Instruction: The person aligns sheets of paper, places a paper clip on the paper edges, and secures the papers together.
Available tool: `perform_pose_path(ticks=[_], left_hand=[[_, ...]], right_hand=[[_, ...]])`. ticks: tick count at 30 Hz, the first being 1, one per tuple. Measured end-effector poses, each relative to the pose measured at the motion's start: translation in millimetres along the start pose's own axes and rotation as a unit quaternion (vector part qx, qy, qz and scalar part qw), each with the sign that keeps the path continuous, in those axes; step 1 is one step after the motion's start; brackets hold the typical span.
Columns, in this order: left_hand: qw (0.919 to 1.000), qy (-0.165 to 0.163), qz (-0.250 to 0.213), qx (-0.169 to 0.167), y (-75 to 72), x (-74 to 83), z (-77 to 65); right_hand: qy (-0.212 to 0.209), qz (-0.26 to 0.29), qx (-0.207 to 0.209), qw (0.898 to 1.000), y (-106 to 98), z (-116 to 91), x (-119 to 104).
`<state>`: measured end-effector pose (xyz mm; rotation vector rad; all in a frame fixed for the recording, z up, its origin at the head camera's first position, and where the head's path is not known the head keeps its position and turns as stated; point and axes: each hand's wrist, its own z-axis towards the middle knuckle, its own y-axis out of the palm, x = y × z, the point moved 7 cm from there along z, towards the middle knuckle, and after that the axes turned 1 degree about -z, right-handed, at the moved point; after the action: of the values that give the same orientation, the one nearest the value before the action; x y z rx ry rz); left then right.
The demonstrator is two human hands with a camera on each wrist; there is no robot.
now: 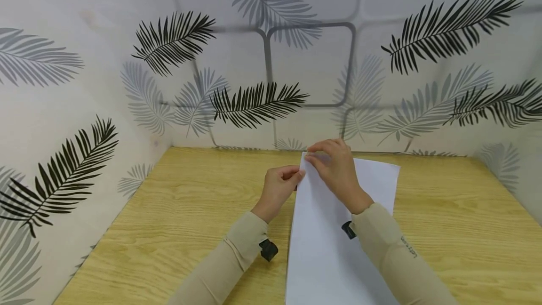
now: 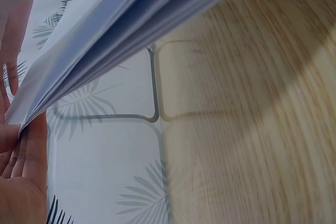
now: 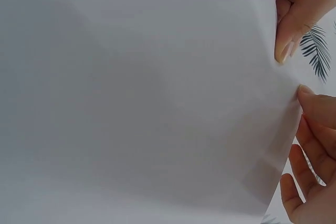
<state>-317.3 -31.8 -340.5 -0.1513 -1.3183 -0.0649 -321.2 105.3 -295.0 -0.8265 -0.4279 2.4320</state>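
Observation:
A stack of white paper sheets [image 1: 322,248] lies lengthwise before me, its far end raised. In the left wrist view the paper's layered edges [image 2: 121,30] fan slightly apart. My left hand [image 1: 279,189] pinches the left edge near the far corner, thumb on top. With thumb and fingertips, my right hand [image 1: 338,173] pinches the far left corner, just beyond the left hand. In the right wrist view, the left hand [image 3: 304,9] and right hand [image 3: 315,156] hold the same end close together, and the sheet [image 3: 147,98] dips between them. A small dark object by the left thumb is mostly hidden.
The wood-grain table [image 1: 203,206] extends to both sides of the paper. Behind it and at the sides stands a leaf-patterned wall covering [image 1: 313,69]. A black wrist device [image 1: 268,250] sits at the left cuff, another [image 1: 349,229] at the right.

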Motion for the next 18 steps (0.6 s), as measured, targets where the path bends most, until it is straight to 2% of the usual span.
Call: perform_pose_path(ticks=[7,15,18], left_hand=[[1.0000,-0.003,0.005,-0.005,0.5,-0.7,0.2],[0.9998,-0.004,0.019,0.005,0.6,2.3,-1.7],[0.9997,-0.007,0.022,0.001,1.7,-4.9,1.5]], right_hand=[[-0.006,0.012,-0.004,1.000,1.1,-1.3,0.0],[-0.010,0.009,-0.002,1.000,3.7,-2.9,0.9],[-0.006,0.004,0.001,1.000,3.3,-4.0,1.0]])
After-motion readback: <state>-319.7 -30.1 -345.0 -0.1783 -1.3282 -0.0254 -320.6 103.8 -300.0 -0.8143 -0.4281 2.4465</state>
